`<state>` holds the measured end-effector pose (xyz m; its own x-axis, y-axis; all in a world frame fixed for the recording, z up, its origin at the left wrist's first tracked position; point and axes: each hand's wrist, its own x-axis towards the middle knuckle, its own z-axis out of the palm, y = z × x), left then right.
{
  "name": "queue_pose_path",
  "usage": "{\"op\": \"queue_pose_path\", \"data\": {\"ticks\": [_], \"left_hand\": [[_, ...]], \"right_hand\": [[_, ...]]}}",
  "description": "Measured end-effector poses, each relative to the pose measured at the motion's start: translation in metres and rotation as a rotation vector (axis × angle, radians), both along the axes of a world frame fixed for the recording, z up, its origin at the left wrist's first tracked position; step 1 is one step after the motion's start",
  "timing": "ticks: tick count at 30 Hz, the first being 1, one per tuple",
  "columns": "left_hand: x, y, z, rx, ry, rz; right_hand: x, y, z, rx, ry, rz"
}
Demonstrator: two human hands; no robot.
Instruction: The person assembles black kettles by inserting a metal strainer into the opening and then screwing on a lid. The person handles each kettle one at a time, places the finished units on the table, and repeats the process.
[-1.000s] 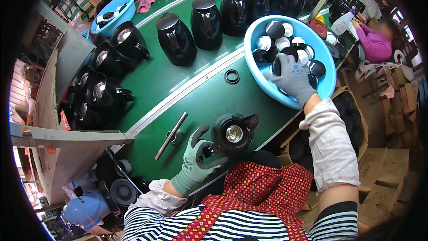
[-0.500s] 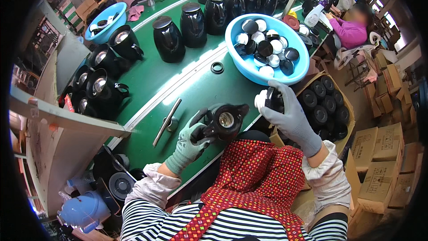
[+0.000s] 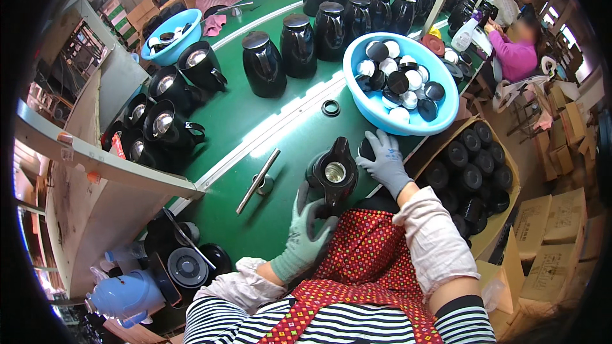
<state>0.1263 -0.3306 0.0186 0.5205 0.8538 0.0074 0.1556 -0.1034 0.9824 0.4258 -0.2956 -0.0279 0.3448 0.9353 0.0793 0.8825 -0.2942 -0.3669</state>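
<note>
A black vacuum jug (image 3: 335,173) with a silvery inside stands on the green table in front of me, its top uncovered. My left hand (image 3: 302,232), in a pale green glove, curls its fingers and thumb about the near, handle side of the jug. To the right of the jug, my right hand (image 3: 386,160), in a grey glove, holds a round black lid (image 3: 366,150), partly hidden by the fingers. A metal rod (image 3: 258,180) lies across a small round metal piece to the left. Beyond the jug lies a black ring (image 3: 330,108).
A blue basin (image 3: 451,111) of black and white lids stands at the far right. Closed black jugs (image 3: 264,67) line the far side; several open ones (image 3: 167,124) stand left. A carton (image 3: 507,200) of round black parts is at right. Other people sit farther off.
The jug has turned, so its spout now points away from me. My right hand has come closer to the jug with the lid, whose white part no longer shows. The whole view has shifted.
</note>
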Motion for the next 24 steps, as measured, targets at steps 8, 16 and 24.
{"op": "queue_pose_path", "data": {"ticks": [8, 16, 24], "left_hand": [[0.026, 0.137, 0.081, 0.852, 0.206, -0.403], [0.044, 0.154, 0.106, 0.450, 0.694, -0.585], [0.076, 0.135, 0.122, 0.536, 1.074, -0.635]], "right_hand": [[-0.089, -0.022, 0.149, -0.261, 0.337, 0.058], [-0.073, -0.005, 0.117, 0.142, 0.231, 0.314], [-0.088, -0.005, 0.124, -0.204, -0.001, 0.225]]}}
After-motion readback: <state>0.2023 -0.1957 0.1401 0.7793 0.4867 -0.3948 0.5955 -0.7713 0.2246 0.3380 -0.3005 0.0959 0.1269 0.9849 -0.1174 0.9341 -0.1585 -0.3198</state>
